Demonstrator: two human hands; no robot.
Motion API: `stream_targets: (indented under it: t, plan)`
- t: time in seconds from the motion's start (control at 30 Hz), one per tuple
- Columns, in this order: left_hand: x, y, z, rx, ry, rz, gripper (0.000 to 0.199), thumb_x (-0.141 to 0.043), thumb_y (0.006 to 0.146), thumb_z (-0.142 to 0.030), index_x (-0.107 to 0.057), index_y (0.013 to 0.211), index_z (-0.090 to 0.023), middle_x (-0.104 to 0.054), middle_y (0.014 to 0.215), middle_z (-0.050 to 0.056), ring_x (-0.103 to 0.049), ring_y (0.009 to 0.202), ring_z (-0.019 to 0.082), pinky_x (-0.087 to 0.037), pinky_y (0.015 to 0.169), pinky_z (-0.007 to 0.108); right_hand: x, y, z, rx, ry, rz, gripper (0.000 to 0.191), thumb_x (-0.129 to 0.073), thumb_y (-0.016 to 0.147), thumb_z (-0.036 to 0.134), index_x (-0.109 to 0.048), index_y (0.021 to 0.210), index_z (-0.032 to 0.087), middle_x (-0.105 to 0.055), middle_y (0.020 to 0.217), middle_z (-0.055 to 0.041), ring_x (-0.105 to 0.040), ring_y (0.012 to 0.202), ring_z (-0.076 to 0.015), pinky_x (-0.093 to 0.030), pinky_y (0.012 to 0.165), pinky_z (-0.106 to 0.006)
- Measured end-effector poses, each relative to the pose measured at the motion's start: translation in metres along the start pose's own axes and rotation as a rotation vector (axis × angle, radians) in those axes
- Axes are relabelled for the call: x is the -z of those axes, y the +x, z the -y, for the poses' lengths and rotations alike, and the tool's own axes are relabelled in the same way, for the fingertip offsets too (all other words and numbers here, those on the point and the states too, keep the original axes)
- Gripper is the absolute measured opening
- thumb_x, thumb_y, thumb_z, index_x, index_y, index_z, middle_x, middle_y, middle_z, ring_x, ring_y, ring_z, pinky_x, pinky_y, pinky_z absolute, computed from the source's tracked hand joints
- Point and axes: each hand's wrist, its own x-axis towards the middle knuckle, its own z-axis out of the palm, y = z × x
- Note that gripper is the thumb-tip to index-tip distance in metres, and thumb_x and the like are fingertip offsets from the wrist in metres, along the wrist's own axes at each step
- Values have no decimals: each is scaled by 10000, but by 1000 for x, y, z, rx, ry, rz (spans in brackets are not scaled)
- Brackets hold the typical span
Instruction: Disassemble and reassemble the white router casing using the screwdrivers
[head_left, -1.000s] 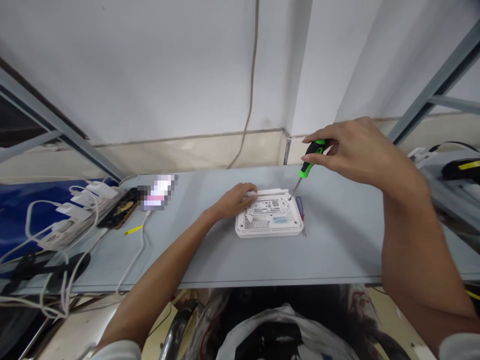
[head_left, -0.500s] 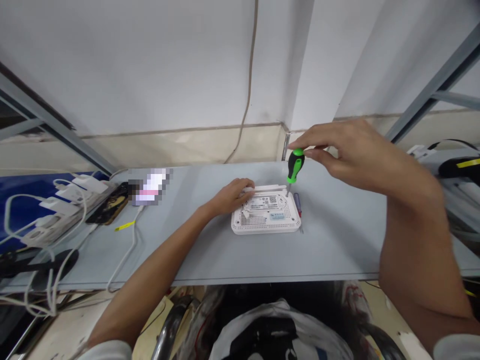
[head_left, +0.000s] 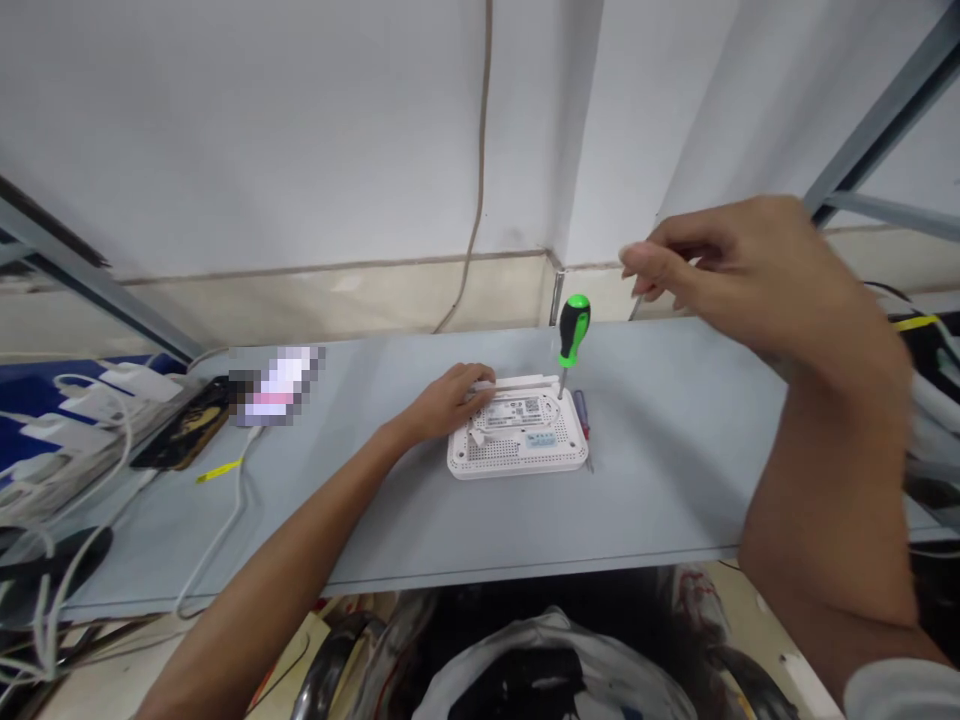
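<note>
A white router [head_left: 517,455] lies underside up on the grey table, its label and vent holes showing. My left hand [head_left: 454,400] grips its upper left corner, fingers over the back edge and thumb on the near side. In the router's upper right corner stands a green and black screwdriver [head_left: 574,330], nearly upright, tip down, untouched by either hand. My right hand [head_left: 697,262] is raised to the right of its handle, fingers curled in against the thumb, with nothing seen in them. A small screwdriver with a purple handle [head_left: 581,412] lies against the router's right side.
On the left are a lit, blurred phone [head_left: 279,385], a dark phone [head_left: 184,422], a power strip with white chargers [head_left: 90,405] and loose white cables. A wall [head_left: 337,150] with a hanging cable [head_left: 481,150] rises behind the table [head_left: 660,500].
My right hand has let go of the green and black screwdriver and moved up and right, its fingers curling in. The screwdriver still stands in the router. The camera view has shifted slightly.
</note>
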Motion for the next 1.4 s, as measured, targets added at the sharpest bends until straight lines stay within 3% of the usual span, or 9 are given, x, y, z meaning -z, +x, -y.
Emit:
stream_targets:
  t: [0.1, 0.23, 0.4, 0.57, 0.77, 0.93, 1.07, 1.27, 1.4]
  plan:
    - [0, 0, 2, -19, -15, -14, 322, -423, 1054, -501, -591, 1169, -252, -674, 1179, 73, -589, 1120, 280, -481, 962, 447, 8, -3, 2, -22, 199, -28, 176, -672, 949, 410, -800, 988, 296, -813, 1033, -27, -751, 884, -276, -599, 816, -425]
    - [2, -1, 2, -5, -11, -1, 317, -424, 1056, -495, -582, 1189, -255, -666, 1196, 78, -591, 1134, 280, -485, 978, 458, -11, 5, 6, 146, 311, 125, 335, -618, 970, 340, -726, 1287, 356, -760, 1291, 2, -754, 1070, -265, -603, 948, -441]
    - [4, -4, -1, -9, -4, 25, 296, -432, 1063, -469, -579, 1188, -245, -662, 1208, 78, -589, 1145, 269, -486, 985, 433, -37, 16, 9, 176, 276, 87, 304, -626, 982, 370, -734, 1259, 305, -805, 1089, -26, -754, 946, -242, -584, 868, -398]
    - [4, -6, -2, -16, -4, 25, 324, -408, 1080, -486, -573, 1199, -234, -658, 1227, 81, -576, 1145, 271, -475, 987, 438, -37, 15, 6, 104, 110, -223, 287, -690, 953, 514, -787, 955, 244, -743, 718, -17, -687, 676, -209, -509, 696, -348]
    - [3, -6, -5, -17, 3, 27, 327, -397, 1080, -479, -573, 1202, -231, -658, 1221, 83, -569, 1166, 274, -470, 1011, 449, -33, 11, -3, 344, 192, -15, 205, -655, 972, 252, -765, 1145, 249, -794, 1177, -30, -731, 853, -196, -556, 812, -340]
    - [-1, -5, -7, -26, 11, 29, 284, -412, 1072, -428, -583, 1198, -239, -669, 1204, 79, -581, 1129, 266, -482, 983, 434, -36, 11, 0, 230, -85, -198, 342, -697, 959, 510, -781, 1078, 200, -753, 810, -64, -697, 760, -276, -502, 713, -409]
    - [-3, -5, -8, -14, 28, 17, 274, -420, 1075, -427, -583, 1194, -242, -682, 1194, 75, -596, 1100, 263, -486, 976, 434, -29, 8, 1, 316, 58, -84, 262, -634, 1004, 419, -757, 1176, 265, -794, 1086, -55, -715, 816, -260, -553, 766, -426]
    - [-4, -5, -7, 2, 19, 21, 271, -416, 1079, -438, -569, 1196, -247, -683, 1200, 75, -606, 1124, 263, -488, 971, 431, -31, 9, 1, 228, -70, -99, 198, -610, 1008, 381, -776, 1085, 305, -774, 895, -54, -704, 793, -289, -543, 764, -464]
    - [-2, -6, -6, -28, 15, 30, 278, -397, 1085, -438, -564, 1196, -245, -670, 1221, 80, -584, 1147, 268, -482, 978, 440, -31, 8, 4, 294, 86, -44, 271, -595, 1011, 303, -729, 1247, 295, -776, 1178, -42, -730, 873, -248, -563, 819, -425]
